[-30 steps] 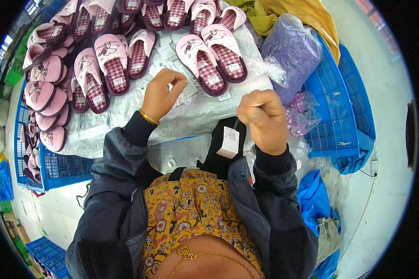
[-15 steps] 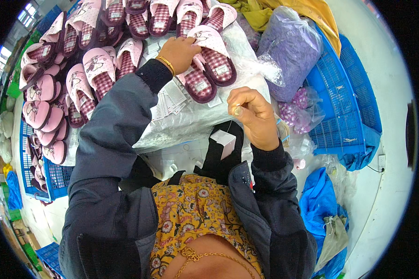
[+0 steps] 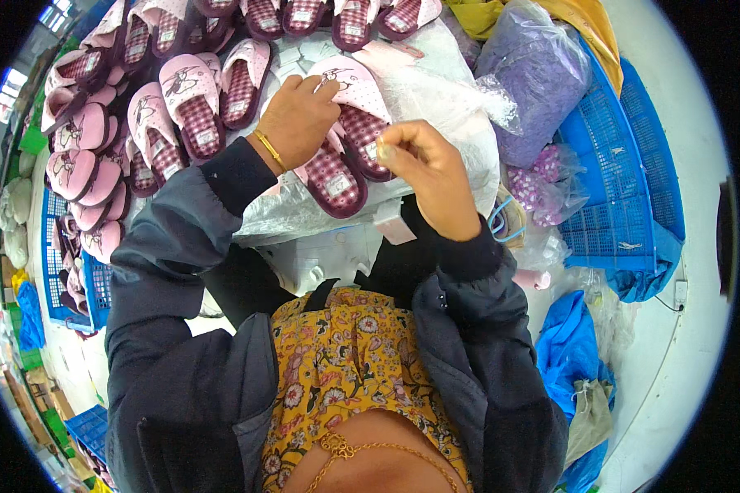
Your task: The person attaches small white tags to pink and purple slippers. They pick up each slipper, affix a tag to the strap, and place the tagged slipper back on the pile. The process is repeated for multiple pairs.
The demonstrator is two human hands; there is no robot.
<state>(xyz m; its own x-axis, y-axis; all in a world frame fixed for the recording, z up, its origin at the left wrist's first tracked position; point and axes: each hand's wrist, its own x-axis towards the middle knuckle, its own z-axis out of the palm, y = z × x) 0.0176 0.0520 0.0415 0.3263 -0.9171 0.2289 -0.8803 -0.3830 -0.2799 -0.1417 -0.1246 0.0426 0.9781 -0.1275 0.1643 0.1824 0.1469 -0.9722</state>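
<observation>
My left hand (image 3: pixel 298 123) grips a pair of slippers near the front edge of the plastic-covered table. One slipper (image 3: pixel 335 187) shows its burgundy checked insole with a white label. Its mate (image 3: pixel 355 89) has a pale pink upper with a dark line drawing and lies partly over it. Just right of their heel ends, my right hand (image 3: pixel 436 177) is closed in a pinch. A small pale tag (image 3: pixel 395 223) hangs below that hand over my lap; in the earlier frame a thin string joins it to the fingers. What exactly sits between the fingertips is too small to make out.
Rows of similar slippers (image 3: pixel 193 103) cover the table's left and far side. To the right are a clear bag of purple material (image 3: pixel 534 82), a bag of purple dotted pieces (image 3: pixel 551 185) and blue plastic crates (image 3: pixel 608 222). Another blue crate (image 3: pixel 99 287) stands at left.
My left hand has brought the slipper pair nearer and slightly left, over the loose white cards on the table. My right hand has moved left and up to the slippers' heels, the tag rising with it.
</observation>
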